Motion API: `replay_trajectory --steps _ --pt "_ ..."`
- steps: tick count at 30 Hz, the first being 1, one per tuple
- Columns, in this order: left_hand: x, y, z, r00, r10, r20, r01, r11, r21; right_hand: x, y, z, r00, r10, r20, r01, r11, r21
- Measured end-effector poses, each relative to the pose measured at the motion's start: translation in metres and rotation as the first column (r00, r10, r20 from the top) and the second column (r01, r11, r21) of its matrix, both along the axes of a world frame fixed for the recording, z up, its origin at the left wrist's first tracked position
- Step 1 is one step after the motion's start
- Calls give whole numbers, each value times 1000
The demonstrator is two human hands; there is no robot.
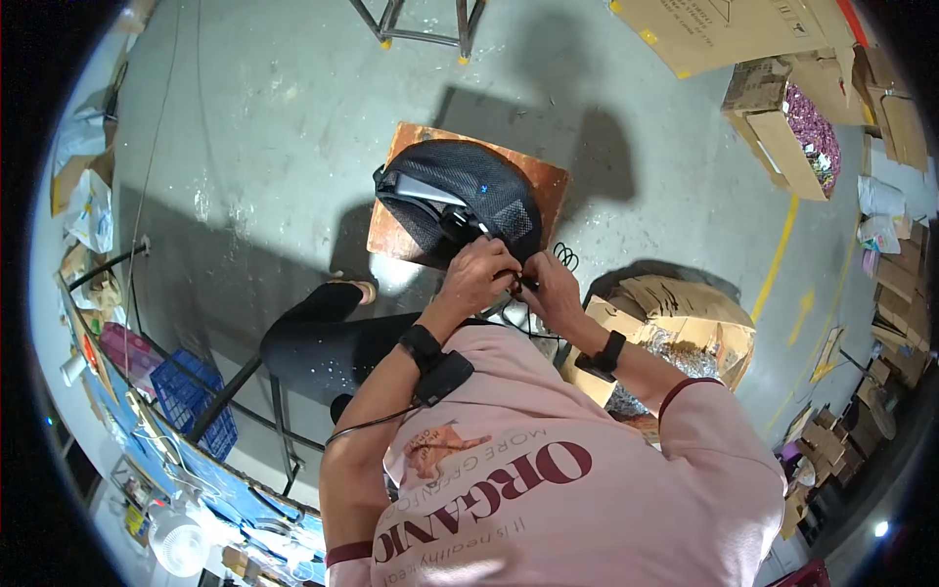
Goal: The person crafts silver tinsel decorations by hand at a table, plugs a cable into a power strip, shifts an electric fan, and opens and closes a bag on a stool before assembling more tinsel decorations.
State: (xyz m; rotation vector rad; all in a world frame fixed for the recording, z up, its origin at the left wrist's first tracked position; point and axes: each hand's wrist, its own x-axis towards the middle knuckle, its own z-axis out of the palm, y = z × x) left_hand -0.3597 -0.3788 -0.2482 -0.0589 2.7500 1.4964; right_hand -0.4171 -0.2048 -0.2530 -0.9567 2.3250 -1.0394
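Note:
A black mesh bag (469, 176) lies on an orange-brown wooden stool top (548, 181) in front of me. A grey flat device (421, 189) shows in the bag's opening, with black parts beside it. At the bag's near edge my left hand (479, 277) is closed, its fingers pinching something dark and small. Close beside it on the right, my right hand (551, 289) is closed on a small black piece with a cable; its exact shape is hidden by the fingers. A coiled black cable (565, 256) shows just beyond my right hand.
An open cardboard box (685, 303) with shiny shreds stands right of my legs. Another box (778, 147) holds purple shreds at the upper right. A metal frame (425, 37) stands at the top. Left are a blue crate (191, 396) and a cluttered blue table (235, 481).

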Motion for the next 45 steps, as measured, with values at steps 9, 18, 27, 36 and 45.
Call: replay_trajectory --steps 9,18,27,36,45 --pt "3 0 7 993 116 -26 -115 992 52 -4 1 -2 996 -43 75 40 998 40" --pt "5 -2 1 969 244 33 -246 960 133 -13 0 8 992 -45 118 40 998 39" --pt "9 -14 -14 826 487 283 -560 657 504 -15 14 -8 996 -75 56 68 990 122" --pt "13 -24 -8 882 319 347 -464 714 524 -28 -53 5 979 39 -203 -57 995 -83" --pt "17 -37 -20 861 509 -8 -496 843 208 -30 -54 8 991 29 132 -14 994 -112"
